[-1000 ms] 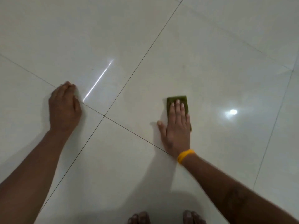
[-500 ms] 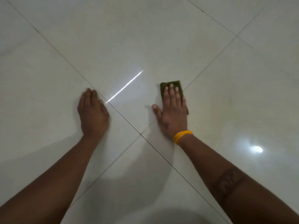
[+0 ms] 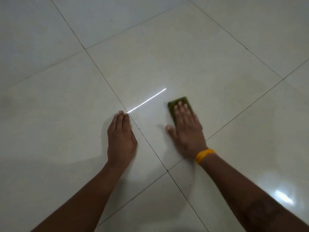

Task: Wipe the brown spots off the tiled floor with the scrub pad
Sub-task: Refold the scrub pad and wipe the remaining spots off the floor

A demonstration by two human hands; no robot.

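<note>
One green pad (image 3: pixel 179 104) lies on the pale floor (image 3: pixel 200 64), pressed flat under the straight fingers (image 3: pixel 181 108) of the right hand (image 3: pixel 187 131). One yellow band (image 3: pixel 204 155) is on that wrist. The left hand (image 3: pixel 121 139) rests flat, fingers together, holding nothing, beside a grout line (image 3: pixel 147 143). No brown spots are clear. Compared with before, the pad is farther right of the light streak (image 3: pixel 146 102).

I see the floor (image 3: pixel 200 56) as pale glazed tile, smooth and glossy enough to mirror a light streak and lamp glare, with thin dark grout lines. The pad (image 3: pixel 172 106) looks matt, coarse green fibre. The wristband (image 3: pixel 204 155) looks like smooth yellow rubber.
</note>
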